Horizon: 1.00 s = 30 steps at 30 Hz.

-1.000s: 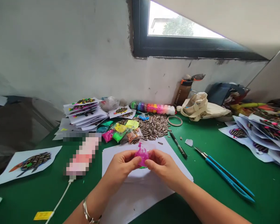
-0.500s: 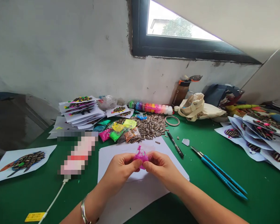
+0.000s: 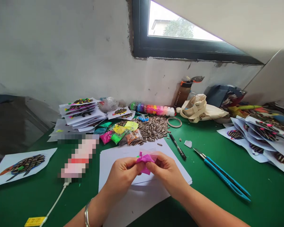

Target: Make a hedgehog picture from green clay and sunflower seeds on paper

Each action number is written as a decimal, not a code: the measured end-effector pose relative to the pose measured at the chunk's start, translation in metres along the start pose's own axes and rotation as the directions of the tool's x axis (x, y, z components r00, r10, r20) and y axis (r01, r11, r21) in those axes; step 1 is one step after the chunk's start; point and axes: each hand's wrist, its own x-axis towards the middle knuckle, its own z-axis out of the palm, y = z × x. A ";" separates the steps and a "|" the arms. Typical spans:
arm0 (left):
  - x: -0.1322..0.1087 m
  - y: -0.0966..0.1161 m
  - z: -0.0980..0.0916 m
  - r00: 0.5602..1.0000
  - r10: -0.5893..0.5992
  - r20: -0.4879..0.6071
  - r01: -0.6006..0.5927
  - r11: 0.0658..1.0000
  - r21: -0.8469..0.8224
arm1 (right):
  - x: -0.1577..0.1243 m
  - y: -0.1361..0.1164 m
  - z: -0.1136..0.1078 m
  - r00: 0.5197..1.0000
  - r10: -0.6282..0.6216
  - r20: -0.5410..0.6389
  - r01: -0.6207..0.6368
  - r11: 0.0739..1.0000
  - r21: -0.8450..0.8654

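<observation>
My left hand (image 3: 123, 173) and my right hand (image 3: 167, 170) pinch a soft lump of magenta modelling clay (image 3: 145, 160) between their fingertips, just above a stack of white paper (image 3: 134, 201). The clay is stretched flat, and a thin translucent film seems to cling to its top. My fingers hide part of the lump. A metal bangle (image 3: 86, 216) circles my left wrist.
On the green table (image 3: 262, 201) lie a black pen (image 3: 177, 146) and a blue craft knife (image 3: 224, 178) to the right. Striped sunflower seeds (image 3: 152, 128) and coloured clay packets (image 3: 119, 134) lie ahead. Seed-decorated cards (image 3: 21, 167) lie left, with more at right (image 3: 257, 138).
The magenta clay has gone from a tall, peaked lump to a flatter, stretched piece between my fingertips. My hands have drawn slightly closer, and the view has shifted a little.
</observation>
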 end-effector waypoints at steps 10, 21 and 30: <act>0.001 0.001 0.003 0.999 -0.003 0.045 0.004 1.000 -0.018 | -0.002 -0.001 -0.010 0.999 -0.046 -0.008 0.043 0.977 -0.210; 0.000 0.002 0.002 0.993 -0.024 0.112 0.044 0.982 -0.184 | -0.005 -0.016 -0.014 0.997 0.069 0.027 -0.063 0.981 -0.185; -0.003 0.001 0.003 0.999 -0.021 0.042 0.023 0.999 -0.032 | -0.008 -0.010 -0.009 0.998 0.059 0.035 -0.050 0.973 -0.227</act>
